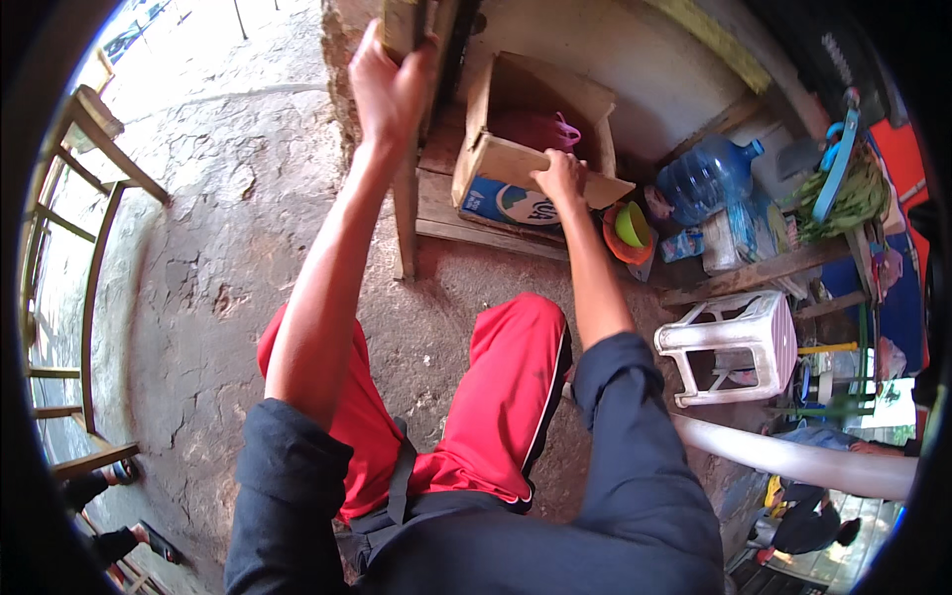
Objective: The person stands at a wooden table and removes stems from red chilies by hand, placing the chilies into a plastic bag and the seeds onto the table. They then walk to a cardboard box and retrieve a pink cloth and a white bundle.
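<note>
My left hand is up at the top, wrapped around a wooden post. My right hand grips the folded-out front flap of a cardboard box, fingers over its upper edge. The box stands open on a low wooden plank shelf and has a blue and white printed front. Inside it lies a pink plastic bag; the rest of its contents is in shadow. Right of the box, close to my right forearm, a lime-green bowl rests on an orange one.
A large blue water jug lies among packets and green leaves at right. Nearer are a white plastic stool and a thick pale pipe. A wooden frame stands left. Other people sit at lower right; feet show at lower left.
</note>
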{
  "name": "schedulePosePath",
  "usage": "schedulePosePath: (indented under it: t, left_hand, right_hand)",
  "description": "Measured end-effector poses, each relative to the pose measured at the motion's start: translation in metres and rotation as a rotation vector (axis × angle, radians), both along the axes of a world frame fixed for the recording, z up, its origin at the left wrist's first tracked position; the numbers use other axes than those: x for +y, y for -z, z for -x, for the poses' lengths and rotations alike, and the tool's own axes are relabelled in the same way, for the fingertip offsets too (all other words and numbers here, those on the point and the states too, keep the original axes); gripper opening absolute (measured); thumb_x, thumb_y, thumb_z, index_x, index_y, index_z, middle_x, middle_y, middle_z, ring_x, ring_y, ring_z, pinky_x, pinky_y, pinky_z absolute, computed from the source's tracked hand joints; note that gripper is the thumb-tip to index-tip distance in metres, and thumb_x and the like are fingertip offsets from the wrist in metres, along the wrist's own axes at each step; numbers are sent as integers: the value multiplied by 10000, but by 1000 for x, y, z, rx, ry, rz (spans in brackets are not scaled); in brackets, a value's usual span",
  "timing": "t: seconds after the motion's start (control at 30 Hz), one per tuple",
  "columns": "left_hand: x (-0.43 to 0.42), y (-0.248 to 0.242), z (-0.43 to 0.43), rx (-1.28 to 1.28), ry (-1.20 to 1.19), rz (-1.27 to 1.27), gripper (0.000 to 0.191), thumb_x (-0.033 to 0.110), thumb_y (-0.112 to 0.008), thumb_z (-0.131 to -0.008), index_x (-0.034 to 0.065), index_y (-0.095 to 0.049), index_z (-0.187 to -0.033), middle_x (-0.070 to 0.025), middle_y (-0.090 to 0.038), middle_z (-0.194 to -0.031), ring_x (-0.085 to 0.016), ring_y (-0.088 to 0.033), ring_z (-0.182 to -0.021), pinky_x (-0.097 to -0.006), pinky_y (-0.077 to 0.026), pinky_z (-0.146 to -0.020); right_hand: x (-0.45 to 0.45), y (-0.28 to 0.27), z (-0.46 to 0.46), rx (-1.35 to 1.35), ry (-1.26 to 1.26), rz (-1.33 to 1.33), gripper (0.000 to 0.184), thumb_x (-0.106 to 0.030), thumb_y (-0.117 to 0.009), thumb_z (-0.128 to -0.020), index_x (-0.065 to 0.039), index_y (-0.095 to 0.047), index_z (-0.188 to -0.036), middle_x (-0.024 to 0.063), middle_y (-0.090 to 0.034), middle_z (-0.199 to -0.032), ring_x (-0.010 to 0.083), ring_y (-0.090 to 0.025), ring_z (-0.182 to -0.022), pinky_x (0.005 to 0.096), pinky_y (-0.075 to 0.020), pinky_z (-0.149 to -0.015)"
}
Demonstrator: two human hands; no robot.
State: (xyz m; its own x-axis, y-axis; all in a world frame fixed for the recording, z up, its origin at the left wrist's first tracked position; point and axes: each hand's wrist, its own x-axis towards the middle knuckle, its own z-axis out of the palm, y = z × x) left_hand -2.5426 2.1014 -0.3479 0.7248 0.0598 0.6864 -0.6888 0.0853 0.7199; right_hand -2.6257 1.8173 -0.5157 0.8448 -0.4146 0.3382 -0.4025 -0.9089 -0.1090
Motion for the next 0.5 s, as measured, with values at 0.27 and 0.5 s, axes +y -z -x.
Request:
schedulePosePath:
  t: [0.27,0.5]
  left_hand:
    - [-9,-13,12,272,-116,-6,188,153,-682,-799,9,-596,-886,-72,-651,-671,-129,-618,-549,-278,-486,-512]
    - [-21,2,30,18,-428,9,485,125,-681,-822,3,-499,-1255,-204,-607,-1113,-282,-608,-1003,-401,-484,-837]
  right_hand:
    - [37,8,62,-99,-117,-9,246,-190,-756,-750,-71,-625,-921,114,-633,-906,307,-584,-938,451,-404,-837]
    - [51,19,71,-139,-73,-11,185,-165,-714,-777,-75,-621,-910,92,-612,-881,296,-568,-923,439,-397,-837]
